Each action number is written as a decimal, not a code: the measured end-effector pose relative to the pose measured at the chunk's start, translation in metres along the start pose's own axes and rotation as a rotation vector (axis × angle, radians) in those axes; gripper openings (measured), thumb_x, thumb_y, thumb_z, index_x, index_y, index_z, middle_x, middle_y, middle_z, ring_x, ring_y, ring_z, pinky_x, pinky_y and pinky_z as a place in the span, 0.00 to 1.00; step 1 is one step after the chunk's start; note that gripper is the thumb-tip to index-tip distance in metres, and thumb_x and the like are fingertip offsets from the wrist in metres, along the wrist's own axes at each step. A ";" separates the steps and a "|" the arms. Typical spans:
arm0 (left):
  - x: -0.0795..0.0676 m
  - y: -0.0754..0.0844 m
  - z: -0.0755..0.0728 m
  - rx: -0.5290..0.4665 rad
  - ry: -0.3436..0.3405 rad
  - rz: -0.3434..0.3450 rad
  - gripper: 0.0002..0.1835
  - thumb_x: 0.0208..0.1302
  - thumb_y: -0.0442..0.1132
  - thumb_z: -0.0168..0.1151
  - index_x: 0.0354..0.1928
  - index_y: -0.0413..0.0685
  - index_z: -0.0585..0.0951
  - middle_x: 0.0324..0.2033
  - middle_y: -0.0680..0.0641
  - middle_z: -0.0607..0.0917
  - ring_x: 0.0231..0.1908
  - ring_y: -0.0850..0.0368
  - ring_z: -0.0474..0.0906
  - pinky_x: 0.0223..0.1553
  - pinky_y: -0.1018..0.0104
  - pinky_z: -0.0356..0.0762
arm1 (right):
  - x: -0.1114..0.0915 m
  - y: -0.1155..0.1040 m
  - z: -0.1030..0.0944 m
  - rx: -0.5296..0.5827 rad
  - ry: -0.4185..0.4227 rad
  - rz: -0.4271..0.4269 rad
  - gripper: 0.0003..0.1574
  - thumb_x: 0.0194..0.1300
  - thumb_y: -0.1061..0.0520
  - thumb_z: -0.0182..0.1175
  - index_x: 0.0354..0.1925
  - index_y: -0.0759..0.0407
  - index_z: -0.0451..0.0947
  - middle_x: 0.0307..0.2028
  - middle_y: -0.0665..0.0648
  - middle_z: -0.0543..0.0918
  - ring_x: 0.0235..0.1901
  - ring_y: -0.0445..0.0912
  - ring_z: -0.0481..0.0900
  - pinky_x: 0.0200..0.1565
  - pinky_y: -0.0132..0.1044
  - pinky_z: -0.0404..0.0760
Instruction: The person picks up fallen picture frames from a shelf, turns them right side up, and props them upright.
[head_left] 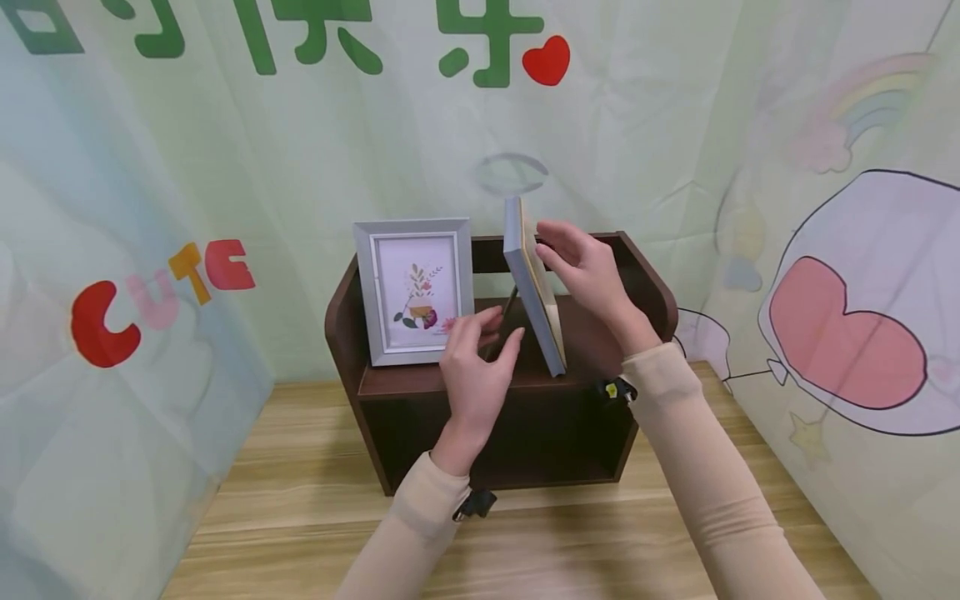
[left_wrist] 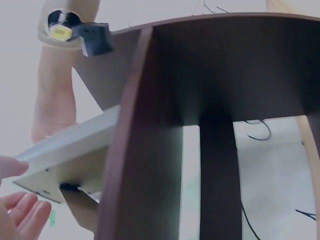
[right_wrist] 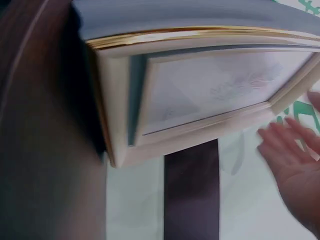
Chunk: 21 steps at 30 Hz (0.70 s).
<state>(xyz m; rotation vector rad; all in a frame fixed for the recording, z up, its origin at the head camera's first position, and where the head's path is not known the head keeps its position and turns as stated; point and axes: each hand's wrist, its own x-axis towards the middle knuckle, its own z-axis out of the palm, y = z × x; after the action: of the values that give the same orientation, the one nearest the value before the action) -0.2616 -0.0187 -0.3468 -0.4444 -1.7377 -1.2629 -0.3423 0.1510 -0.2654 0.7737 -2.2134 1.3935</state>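
A picture frame (head_left: 531, 283) with blue-grey sides and a cream, gold-lined front stands tilted on the top of a dark brown wooden shelf (head_left: 420, 385), turned to the right. Its back support leg (left_wrist: 82, 207) shows in the left wrist view. My left hand (head_left: 476, 367) is behind it, thumb and fingers spread apart near the leg. On the front side, my right hand (head_left: 581, 267) is raised beside the upper edge with relaxed fingers; the right wrist view shows these fingers (right_wrist: 285, 142) apart from the frame front.
A grey-white picture frame (head_left: 365, 292) with a flower print stands on the shelf's left, close to my left fingers. The shelf has raised side panels (head_left: 647, 287) and a lower compartment. It stands on a wood-grain table (head_left: 300, 467), with printed curtains (head_left: 622, 125) around it.
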 end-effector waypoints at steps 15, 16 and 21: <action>0.012 0.020 0.026 -0.053 0.003 -0.062 0.20 0.51 0.41 0.73 0.43 0.40 0.78 0.36 0.45 0.79 0.37 0.57 0.78 0.41 0.73 0.81 | 0.002 0.031 0.007 -0.197 -0.076 0.232 0.29 0.67 0.55 0.58 0.63 0.63 0.68 0.59 0.64 0.76 0.58 0.54 0.76 0.58 0.48 0.75; 0.011 0.020 0.027 -0.047 0.004 -0.066 0.20 0.51 0.41 0.73 0.43 0.40 0.78 0.36 0.45 0.79 0.37 0.57 0.78 0.41 0.73 0.81 | 0.003 0.032 0.007 -0.195 -0.089 0.240 0.29 0.67 0.55 0.58 0.63 0.63 0.67 0.59 0.64 0.76 0.58 0.54 0.76 0.58 0.48 0.75; 0.007 0.018 0.032 -0.025 0.000 -0.087 0.21 0.49 0.40 0.74 0.42 0.40 0.77 0.35 0.45 0.78 0.35 0.57 0.78 0.39 0.71 0.82 | 0.004 0.035 0.010 -0.198 -0.151 0.268 0.29 0.68 0.54 0.56 0.63 0.64 0.67 0.59 0.64 0.76 0.57 0.55 0.76 0.57 0.48 0.76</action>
<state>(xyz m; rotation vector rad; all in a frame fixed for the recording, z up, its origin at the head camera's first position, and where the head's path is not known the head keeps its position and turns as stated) -0.2671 0.0156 -0.3325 -0.3868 -1.7588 -1.3476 -0.3685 0.1534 -0.2910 0.5442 -2.6043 1.2398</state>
